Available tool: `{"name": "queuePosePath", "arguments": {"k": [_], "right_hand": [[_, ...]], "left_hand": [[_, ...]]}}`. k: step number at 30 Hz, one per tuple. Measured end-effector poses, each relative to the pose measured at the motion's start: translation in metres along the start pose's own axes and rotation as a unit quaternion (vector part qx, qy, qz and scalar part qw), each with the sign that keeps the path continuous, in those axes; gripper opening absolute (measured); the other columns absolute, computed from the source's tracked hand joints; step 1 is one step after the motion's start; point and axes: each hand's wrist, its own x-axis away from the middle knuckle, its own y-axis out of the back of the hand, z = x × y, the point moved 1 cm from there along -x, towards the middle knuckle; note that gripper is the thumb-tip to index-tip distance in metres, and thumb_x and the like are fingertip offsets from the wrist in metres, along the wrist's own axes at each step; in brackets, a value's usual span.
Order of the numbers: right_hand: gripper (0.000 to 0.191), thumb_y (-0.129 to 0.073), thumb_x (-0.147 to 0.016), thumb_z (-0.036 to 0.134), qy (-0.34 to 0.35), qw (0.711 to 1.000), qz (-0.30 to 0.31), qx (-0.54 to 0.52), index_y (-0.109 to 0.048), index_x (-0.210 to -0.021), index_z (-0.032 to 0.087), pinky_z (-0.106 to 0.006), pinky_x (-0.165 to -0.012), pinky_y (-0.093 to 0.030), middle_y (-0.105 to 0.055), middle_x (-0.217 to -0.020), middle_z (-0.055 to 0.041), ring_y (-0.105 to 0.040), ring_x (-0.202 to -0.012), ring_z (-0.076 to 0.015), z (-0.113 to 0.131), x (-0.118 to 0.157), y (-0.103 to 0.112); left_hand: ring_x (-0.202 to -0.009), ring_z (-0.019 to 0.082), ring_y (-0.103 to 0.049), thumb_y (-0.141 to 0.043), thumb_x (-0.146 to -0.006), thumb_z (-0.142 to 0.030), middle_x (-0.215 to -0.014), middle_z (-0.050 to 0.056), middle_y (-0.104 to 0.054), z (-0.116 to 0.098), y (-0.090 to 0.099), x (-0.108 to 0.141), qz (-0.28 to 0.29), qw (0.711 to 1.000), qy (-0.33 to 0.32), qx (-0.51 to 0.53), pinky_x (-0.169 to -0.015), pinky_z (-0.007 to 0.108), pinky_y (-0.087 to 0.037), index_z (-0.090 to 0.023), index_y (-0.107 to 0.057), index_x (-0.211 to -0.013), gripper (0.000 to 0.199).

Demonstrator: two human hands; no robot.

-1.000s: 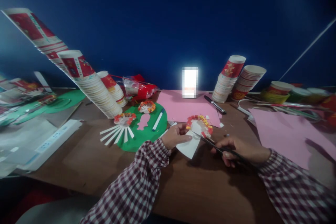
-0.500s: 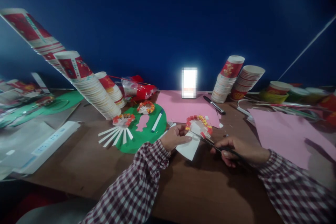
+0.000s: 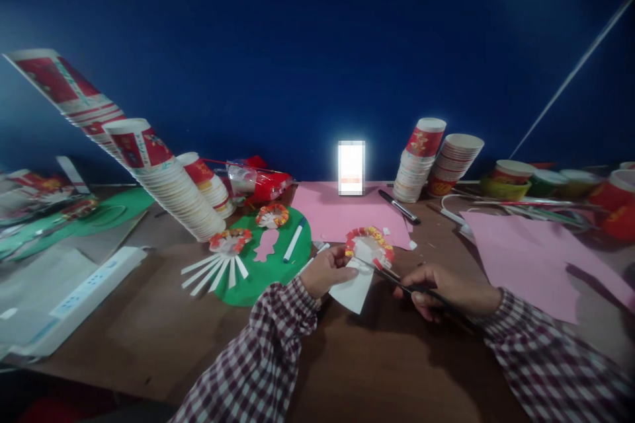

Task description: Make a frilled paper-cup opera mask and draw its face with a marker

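Two hands in checked sleeves work above a brown worktop. The left hand pinches a cut paper piece between thumb and fingers; its white flap hangs just beside the thumb, toward the person, and its red and yellow fringe curls round a pale disc beyond the fingertips. The right hand is curled round the handles of dark scissors, whose blades reach across to the paper near the left thumb; how far they part is too small to tell.

To the left of the left hand lies a green sheet bearing a pink cutout, a blue-capped marker and a small fringed ring. Farther left, a fringed piece with white strips overlaps the sheet's edge, near the foot of a leaning cup stack. Beyond both hands, a pink sheet lies under part of a black marker, and another pink paper rests to the right of the right hand
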Motion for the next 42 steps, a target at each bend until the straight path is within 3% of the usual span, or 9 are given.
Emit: {"name": "queuePosePath", "arguments": {"k": [13,34,42], "right_hand": [[0.050,-0.060,-0.068,0.053,-0.005,1.000,-0.005,-0.003,-0.060,-0.096,0.011,-0.016,-0.041,-0.034,-0.056,-0.055,0.0002,-0.051,-0.045,-0.0078,0.000,0.001,-0.001],[0.053,-0.061,-0.065,0.055,-0.040,0.999,-0.010,0.004,-0.058,-0.093,0.009,-0.018,-0.045,-0.038,-0.052,-0.053,0.0020,-0.047,-0.046,-0.0069,0.010,0.000,-0.006],[0.051,-0.061,-0.068,0.050,-0.052,0.997,-0.033,0.038,-0.057,-0.103,0.014,-0.020,-0.050,-0.043,-0.060,-0.070,-0.0024,-0.054,-0.055,-0.0099,0.004,0.001,-0.009]], "left_hand": [[-0.072,0.015,-0.060,-0.075,-0.054,-0.022,-0.087,0.008,-0.065,0.000,-0.003,0.002,0.031,0.999,-0.011,0.002,-0.063,0.022,-0.045,-0.014,-0.061,-0.098,0.047],[-0.066,0.012,-0.057,-0.079,-0.046,-0.020,-0.076,0.004,-0.064,0.002,-0.005,-0.001,0.005,1.000,0.000,0.010,-0.062,0.022,-0.041,-0.012,-0.061,-0.094,0.053],[-0.068,0.014,-0.058,-0.078,-0.046,-0.023,-0.079,0.005,-0.064,0.003,-0.004,-0.001,-0.003,1.000,-0.010,0.016,-0.064,0.024,-0.042,-0.011,-0.061,-0.097,0.055]]}}
